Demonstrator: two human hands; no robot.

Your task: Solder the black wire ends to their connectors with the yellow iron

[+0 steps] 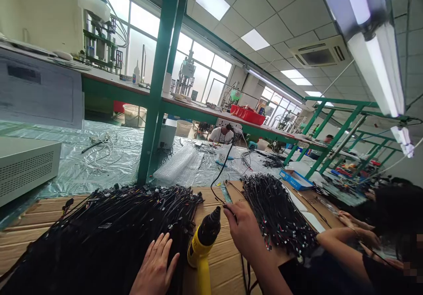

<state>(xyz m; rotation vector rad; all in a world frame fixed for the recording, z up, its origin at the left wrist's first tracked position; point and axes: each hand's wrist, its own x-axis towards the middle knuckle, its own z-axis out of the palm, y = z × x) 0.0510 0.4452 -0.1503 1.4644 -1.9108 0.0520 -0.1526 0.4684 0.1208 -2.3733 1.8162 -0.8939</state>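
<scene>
My left hand (155,262) lies on a wide pile of black cables (109,237), its fingers stretched out and slightly apart. In front of me a yellow heat gun (199,246) stands with its black nozzle pointing up. Just right of the nozzle, my right hand (243,229) pinches a thin black cable (216,181) between thumb and fingers. The cable curves up and away from the fingertips, and dark strands also hang below this hand. A second bundle of black cables (276,209), with small white and red ends, lies beyond my right hand.
Corrugated cardboard (211,198) covers the bench. A green post (158,92) rises behind the left pile. A grey metal box (29,165) stands at left. Bubble wrap (178,165) and a blue tray (296,179) lie farther back. A co-worker's arms (346,237) are close at right.
</scene>
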